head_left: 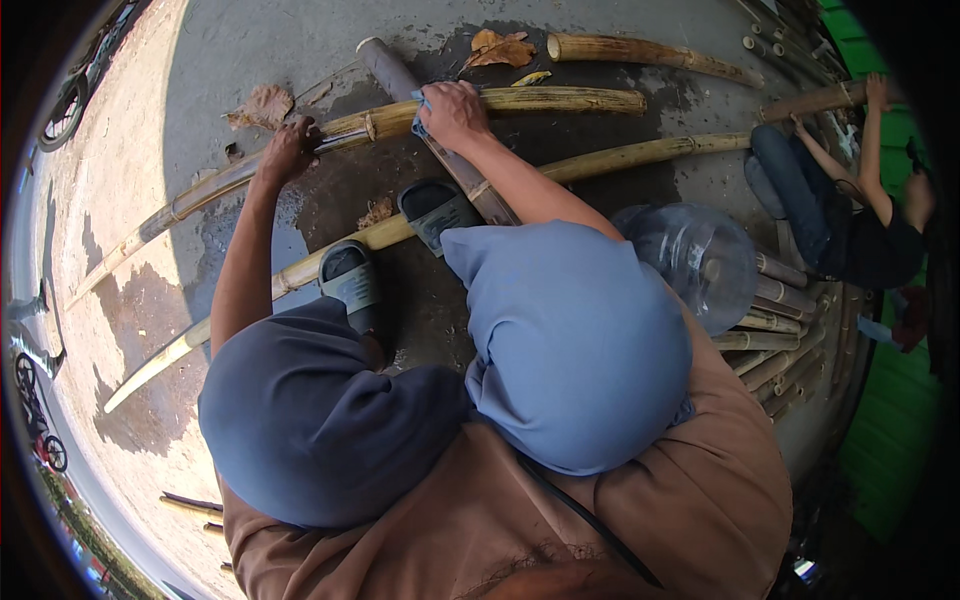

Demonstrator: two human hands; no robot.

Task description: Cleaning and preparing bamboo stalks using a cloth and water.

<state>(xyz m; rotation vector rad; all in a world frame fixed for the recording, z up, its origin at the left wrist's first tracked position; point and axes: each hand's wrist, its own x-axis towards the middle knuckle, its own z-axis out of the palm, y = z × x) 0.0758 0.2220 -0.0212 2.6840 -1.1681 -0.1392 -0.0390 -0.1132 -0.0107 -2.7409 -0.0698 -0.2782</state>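
A long bamboo pole (560,99) slants across in front of my knees, glossy in its middle stretch. My left hand (288,150) is closed around it, left of a dark-ringed joint. Farther right, my right hand (455,112) presses a blue cloth (417,125) onto the same pole, fingers closed over the cloth. Most of the cloth is hidden under that hand. A thick greyish pole (388,70) lies crosswise beneath, under my right hand. Nearer to me, a second bamboo pole (620,157) runs roughly parallel, passing by my sandals (348,275).
A large clear plastic bottle (705,260) stands right of my knee, beside stacked bamboo pieces (780,345). A shorter bamboo length (650,52) and dry leaves (497,50) lie beyond. At right, another person (850,200) grips a bamboo pole. The ground has wet patches.
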